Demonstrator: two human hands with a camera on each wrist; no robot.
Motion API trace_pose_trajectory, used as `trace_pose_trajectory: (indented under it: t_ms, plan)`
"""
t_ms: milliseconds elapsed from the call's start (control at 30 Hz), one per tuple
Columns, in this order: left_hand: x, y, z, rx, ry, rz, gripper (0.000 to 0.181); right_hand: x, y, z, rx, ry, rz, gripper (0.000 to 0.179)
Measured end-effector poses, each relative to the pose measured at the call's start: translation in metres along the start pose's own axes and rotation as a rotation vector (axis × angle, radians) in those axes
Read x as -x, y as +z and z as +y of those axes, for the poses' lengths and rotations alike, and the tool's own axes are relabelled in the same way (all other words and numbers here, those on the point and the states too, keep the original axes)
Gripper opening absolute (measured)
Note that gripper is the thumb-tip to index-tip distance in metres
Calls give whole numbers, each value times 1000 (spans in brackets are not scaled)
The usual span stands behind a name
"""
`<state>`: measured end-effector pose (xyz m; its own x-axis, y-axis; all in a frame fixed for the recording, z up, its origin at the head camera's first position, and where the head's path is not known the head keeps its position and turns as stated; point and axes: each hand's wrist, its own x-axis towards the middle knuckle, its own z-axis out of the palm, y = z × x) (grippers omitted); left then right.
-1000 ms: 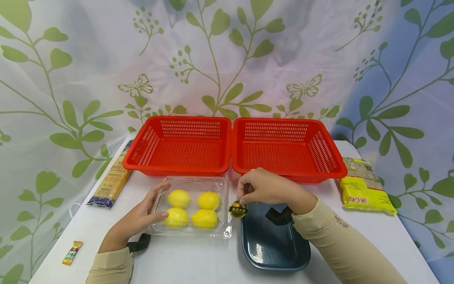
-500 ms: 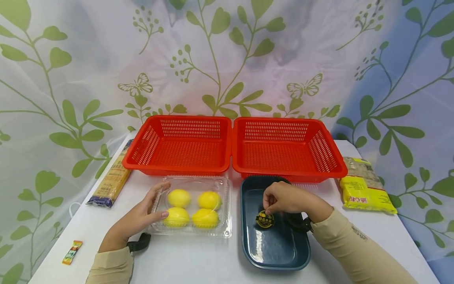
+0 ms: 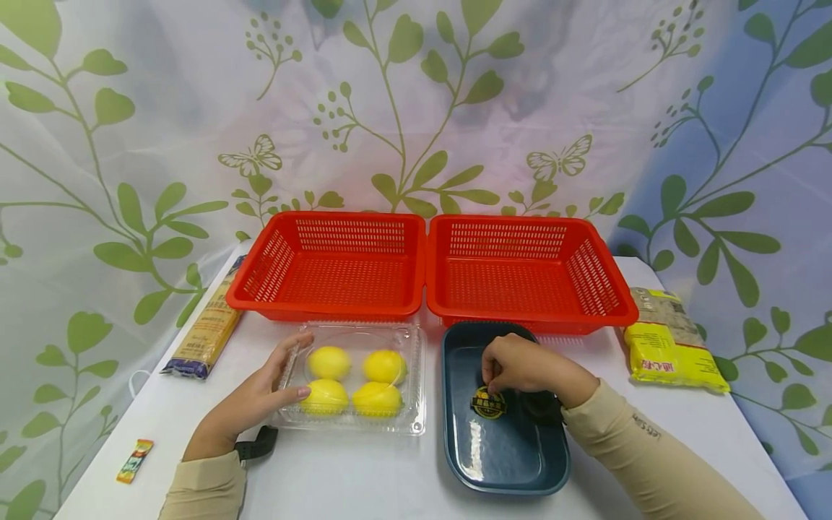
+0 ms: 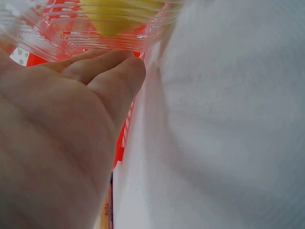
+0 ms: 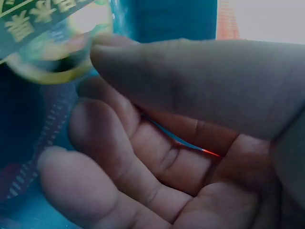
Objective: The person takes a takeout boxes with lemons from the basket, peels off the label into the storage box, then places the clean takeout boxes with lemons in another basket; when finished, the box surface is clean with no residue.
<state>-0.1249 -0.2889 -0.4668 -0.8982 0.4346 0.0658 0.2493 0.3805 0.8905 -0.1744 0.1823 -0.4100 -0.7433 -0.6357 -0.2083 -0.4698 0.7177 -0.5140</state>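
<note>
A clear plastic clamshell box [image 3: 406, 415] with several yellow lemons [image 3: 325, 397] inside sits on the white table. My left hand [image 3: 263, 393] rests against its left side, fingers fairly straight and thumb over the lid; the left wrist view has the fingers [image 4: 116, 78] right at the box's ribbed wall. Over the dark blue basin [image 3: 500, 462], my right hand [image 3: 526, 368] pinches a round black-and-gold sticker [image 3: 487, 403] between thumb and forefinger. Close up in the right wrist view, the sticker [image 5: 62, 43] shows at the thumb tip, and the other fingers curl loosely.
Two red plastic baskets [image 3: 328, 310] stand side by side behind the box and basin. A long noodle packet [image 3: 211, 328] lies at the left, with a small snack sachet [image 3: 135, 461] nearer. A yellow bag [image 3: 672, 354] lies at the right. Behind hangs a leaf-patterned curtain [image 3: 416, 108].
My right hand has carried the sticker rightward from the box's edge to over the basin, then barely moved in the last half second. My left hand stays at the box.
</note>
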Motion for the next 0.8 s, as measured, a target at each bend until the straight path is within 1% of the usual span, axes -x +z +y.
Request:
trace_pose_trajectory:
  t_ms: [100, 267, 367, 533, 667, 800]
  plan:
    - [0, 0, 0, 4, 1, 0, 80, 1, -1, -1, -6, 14, 28, 19]
    - [0, 0, -2, 0, 8, 1, 80, 5, -3, 0, -63, 19, 72, 13]
    - [-1, 0, -2, 0, 11, 0, 81, 9, -4, 1, -135, 22, 101, 9]
    - [-1, 0, -2, 1, 5, 0, 82, 13, -6, 3, -295, 19, 126, 7]
    - [-1, 0, -2, 6, -7, 1, 82, 16, -7, 3, -377, 5, 128, 11]
    - [0, 0, -2, 11, -13, 2, 81, 20, -7, 2, -427, -14, 130, 17]
